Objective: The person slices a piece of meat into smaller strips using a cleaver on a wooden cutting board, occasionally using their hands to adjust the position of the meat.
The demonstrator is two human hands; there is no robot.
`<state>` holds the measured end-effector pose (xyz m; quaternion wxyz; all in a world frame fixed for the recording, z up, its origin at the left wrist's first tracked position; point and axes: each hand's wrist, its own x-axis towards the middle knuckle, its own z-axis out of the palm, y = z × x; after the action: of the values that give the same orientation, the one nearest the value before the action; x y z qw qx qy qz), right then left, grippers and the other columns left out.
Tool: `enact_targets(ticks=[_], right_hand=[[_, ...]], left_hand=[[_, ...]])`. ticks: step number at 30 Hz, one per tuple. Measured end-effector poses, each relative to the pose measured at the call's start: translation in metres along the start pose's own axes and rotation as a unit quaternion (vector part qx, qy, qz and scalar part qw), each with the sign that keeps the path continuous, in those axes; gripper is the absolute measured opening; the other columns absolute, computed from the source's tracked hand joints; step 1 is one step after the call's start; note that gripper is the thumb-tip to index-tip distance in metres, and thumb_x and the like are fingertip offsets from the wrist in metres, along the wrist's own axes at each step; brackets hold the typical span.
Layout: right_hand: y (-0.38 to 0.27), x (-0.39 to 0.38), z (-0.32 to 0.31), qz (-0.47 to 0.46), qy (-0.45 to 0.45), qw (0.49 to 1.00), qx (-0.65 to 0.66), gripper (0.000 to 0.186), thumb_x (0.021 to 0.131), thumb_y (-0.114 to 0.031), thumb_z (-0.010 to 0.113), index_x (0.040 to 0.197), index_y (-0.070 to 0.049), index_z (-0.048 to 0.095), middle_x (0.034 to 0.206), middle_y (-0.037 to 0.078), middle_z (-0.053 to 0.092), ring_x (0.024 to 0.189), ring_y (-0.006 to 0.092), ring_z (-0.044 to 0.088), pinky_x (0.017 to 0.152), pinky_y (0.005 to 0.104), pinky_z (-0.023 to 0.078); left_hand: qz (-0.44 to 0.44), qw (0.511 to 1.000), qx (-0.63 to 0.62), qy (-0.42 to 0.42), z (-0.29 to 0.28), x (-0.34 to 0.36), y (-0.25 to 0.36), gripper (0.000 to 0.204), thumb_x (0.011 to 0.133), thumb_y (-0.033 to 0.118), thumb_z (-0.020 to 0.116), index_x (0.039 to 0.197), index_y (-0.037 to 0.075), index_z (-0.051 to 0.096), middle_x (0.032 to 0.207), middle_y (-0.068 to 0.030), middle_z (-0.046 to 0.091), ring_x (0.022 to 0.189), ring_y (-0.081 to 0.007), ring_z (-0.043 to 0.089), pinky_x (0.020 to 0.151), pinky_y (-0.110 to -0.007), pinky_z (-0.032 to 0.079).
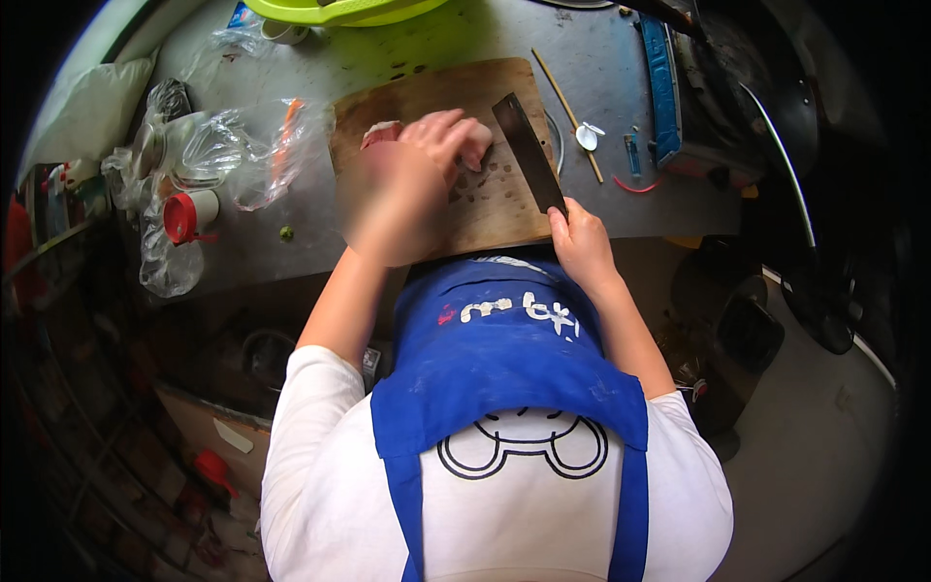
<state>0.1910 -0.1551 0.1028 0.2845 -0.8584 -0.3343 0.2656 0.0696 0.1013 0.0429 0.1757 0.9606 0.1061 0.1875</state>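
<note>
A piece of raw meat (475,147), pink with a pale edge, lies on a wooden cutting board (475,218). My left hand (434,138) rests over the meat and holds it against the board, its fingers bent across the top and covering most of it. A blurred patch hides the wrist and part of the back of that hand. In my right hand (582,242) is the handle of a dark cleaver (527,150). Its broad blade slants up and to the left over the right side of the board, apart from the meat.
Left of the board lie clear plastic bags (218,145) and a red-lidded container (189,215). A green basin (349,10) stands at the far edge. To the right are a chopstick (558,87), a white spoon-like piece (588,137) and a blue-sided stove (659,92).
</note>
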Motion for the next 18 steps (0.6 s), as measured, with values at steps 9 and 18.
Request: enact_targets(ticks=[9, 18], right_hand=[[0.013, -0.008, -0.003, 0.024, 0.015, 0.999, 0.038, 0.031, 0.099, -0.022, 0.057, 0.113, 0.004, 0.065, 0.09, 0.029, 0.069, 0.086, 0.0474, 0.067, 0.075, 0.0521, 0.053], [0.02, -0.018, 0.0, -0.014, 0.052, 0.992, -0.116, 0.045, 0.096, -0.022, 0.062, 0.134, -0.001, 0.055, 0.109, 0.022, 0.072, 0.094, 0.0382, 0.071, 0.081, 0.0457, 0.056]], left_hand=[[-0.169, 0.94, -0.289, -0.057, 0.015, -0.001, 0.001, 0.086, 0.072, 0.012, 0.08, 0.149, 0.006, 0.041, 0.128, -0.019, 0.062, 0.118, -0.0359, 0.061, 0.101, -0.041, 0.051], [-0.355, 0.93, -0.097, -0.016, 0.045, -0.012, 0.031, 0.071, 0.083, 0.053, 0.076, 0.126, -0.002, 0.062, 0.121, -0.0253, 0.062, 0.115, -0.0398, 0.058, 0.1, -0.047, 0.047]])
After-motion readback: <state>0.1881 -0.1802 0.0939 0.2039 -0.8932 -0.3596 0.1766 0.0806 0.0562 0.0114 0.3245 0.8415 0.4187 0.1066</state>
